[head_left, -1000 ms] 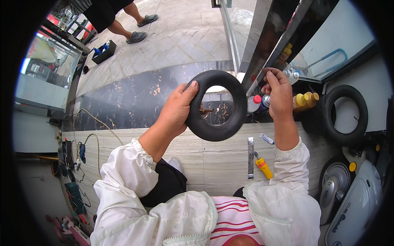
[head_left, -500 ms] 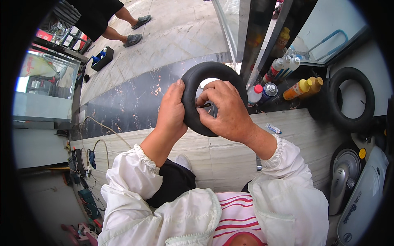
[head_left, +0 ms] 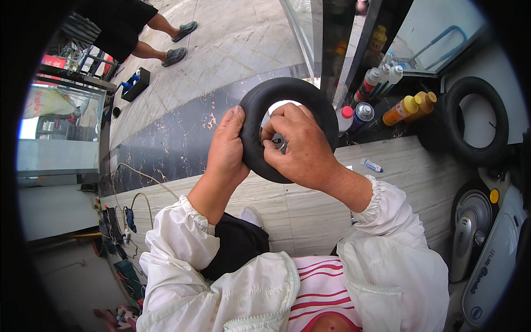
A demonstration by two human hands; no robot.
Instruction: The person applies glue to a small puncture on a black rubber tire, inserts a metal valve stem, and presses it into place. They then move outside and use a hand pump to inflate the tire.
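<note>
A black inflated inner tube is held up in front of me. My left hand grips its left side, thumb up along the rubber. My right hand reaches over the ring's opening, fingers curled and pinched on the valve stem at the inner left edge; the fingertips partly hide the stem.
Several bottles and cans line the dark ledge at right. A second tube leans at the right wall, above a wheeled vehicle. A person's legs and a black bin are outside. Cables lie left; a small tube is on the floor.
My right hand has come in leftward from beside the tube onto the valve inside the ring. The inner tube and my left hand have shifted slightly.
</note>
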